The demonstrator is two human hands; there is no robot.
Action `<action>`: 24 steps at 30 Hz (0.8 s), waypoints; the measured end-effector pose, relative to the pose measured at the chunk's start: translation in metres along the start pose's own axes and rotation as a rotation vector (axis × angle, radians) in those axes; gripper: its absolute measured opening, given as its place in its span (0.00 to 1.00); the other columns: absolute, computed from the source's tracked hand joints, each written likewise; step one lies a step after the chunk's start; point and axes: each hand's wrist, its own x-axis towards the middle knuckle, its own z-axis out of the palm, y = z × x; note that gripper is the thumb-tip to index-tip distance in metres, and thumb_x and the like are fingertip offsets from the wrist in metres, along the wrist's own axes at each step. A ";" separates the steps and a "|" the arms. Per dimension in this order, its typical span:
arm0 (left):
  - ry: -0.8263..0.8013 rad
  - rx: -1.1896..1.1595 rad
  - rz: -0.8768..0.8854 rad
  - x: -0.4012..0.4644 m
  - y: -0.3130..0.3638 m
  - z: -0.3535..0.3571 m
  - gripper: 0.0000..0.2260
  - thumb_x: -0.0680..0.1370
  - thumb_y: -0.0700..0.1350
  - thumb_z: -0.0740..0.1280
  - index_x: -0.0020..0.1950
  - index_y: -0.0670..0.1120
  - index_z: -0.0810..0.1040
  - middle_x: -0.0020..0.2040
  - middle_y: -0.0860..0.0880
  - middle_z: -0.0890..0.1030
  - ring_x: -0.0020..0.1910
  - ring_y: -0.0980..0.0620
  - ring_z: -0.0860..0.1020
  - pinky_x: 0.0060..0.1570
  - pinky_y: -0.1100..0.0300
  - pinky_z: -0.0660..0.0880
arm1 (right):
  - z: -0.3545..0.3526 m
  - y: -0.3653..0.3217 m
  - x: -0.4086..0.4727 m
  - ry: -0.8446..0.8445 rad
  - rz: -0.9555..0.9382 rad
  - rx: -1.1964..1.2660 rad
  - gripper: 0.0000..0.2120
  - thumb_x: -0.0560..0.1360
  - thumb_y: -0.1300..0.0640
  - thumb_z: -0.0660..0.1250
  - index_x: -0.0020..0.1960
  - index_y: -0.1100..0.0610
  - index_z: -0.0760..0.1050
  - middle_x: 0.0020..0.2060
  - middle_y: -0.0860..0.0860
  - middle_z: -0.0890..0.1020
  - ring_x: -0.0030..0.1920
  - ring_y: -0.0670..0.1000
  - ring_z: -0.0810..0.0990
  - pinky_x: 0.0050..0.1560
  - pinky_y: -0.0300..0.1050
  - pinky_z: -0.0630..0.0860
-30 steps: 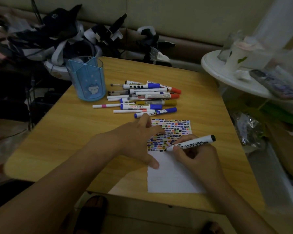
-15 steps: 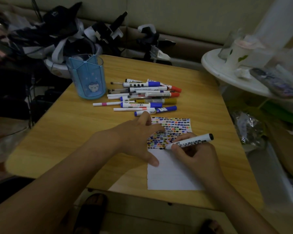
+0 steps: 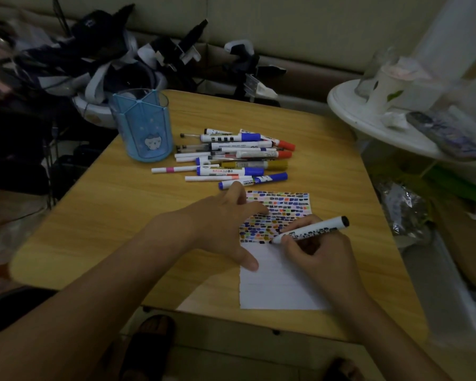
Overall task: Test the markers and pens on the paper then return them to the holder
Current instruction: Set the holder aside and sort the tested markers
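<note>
From the head view, your right hand (image 3: 323, 253) pinches a black-capped marker (image 3: 311, 230) in a writing grip, fingers curled round its barrel, with the tip down on the paper (image 3: 280, 284) at the lower edge of the block of colour swatches (image 3: 278, 215). Your left hand (image 3: 223, 224) lies spread and flat, fingers straight, pressing the left side of the sheet against the worktop (image 3: 121, 221) so it does not slide.

The swatches fill roughly the upper part of the sheet in many rows and several colours, so a good deal of testing looks done already. The lower part of the paper is blank, which leaves you room for more marks.

The return step looks barely begun, if at all. The blue holder (image 3: 143, 127) stands upright near the far left corner of the worktop, and through its clear rim you see no pens standing in it, though the dim light makes the inside hard to read. The pile of markers and pens (image 3: 237, 158) lies on its side just beside the holder, between it and the paper, with blue, red and gold caps showing. The nearest blue-capped marker (image 3: 254, 180) lies just beyond your left fingertips.

You cannot tell from this view which of the pile have been tested. What is left, as I judge it: finish this marker's swatch, test any others, then stand every one in the holder.
</note>
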 end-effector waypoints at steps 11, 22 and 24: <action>-0.008 0.000 -0.011 -0.003 0.002 -0.002 0.47 0.65 0.70 0.73 0.78 0.62 0.53 0.70 0.53 0.55 0.69 0.48 0.63 0.65 0.51 0.71 | 0.001 0.001 -0.001 -0.016 -0.011 0.021 0.05 0.73 0.56 0.75 0.44 0.48 0.80 0.35 0.44 0.83 0.36 0.44 0.81 0.34 0.39 0.78; 0.005 0.002 -0.012 -0.002 0.002 0.000 0.46 0.65 0.70 0.73 0.77 0.64 0.53 0.70 0.52 0.55 0.68 0.49 0.63 0.64 0.53 0.70 | -0.001 0.000 -0.001 -0.032 -0.015 0.001 0.06 0.73 0.59 0.75 0.45 0.50 0.80 0.37 0.40 0.83 0.38 0.41 0.81 0.33 0.31 0.74; 0.005 0.000 -0.011 -0.002 0.002 0.000 0.46 0.65 0.71 0.72 0.77 0.63 0.53 0.70 0.52 0.55 0.68 0.49 0.63 0.64 0.53 0.71 | 0.000 -0.001 -0.001 -0.021 -0.008 0.005 0.06 0.74 0.60 0.74 0.45 0.50 0.80 0.36 0.39 0.83 0.37 0.40 0.81 0.33 0.29 0.73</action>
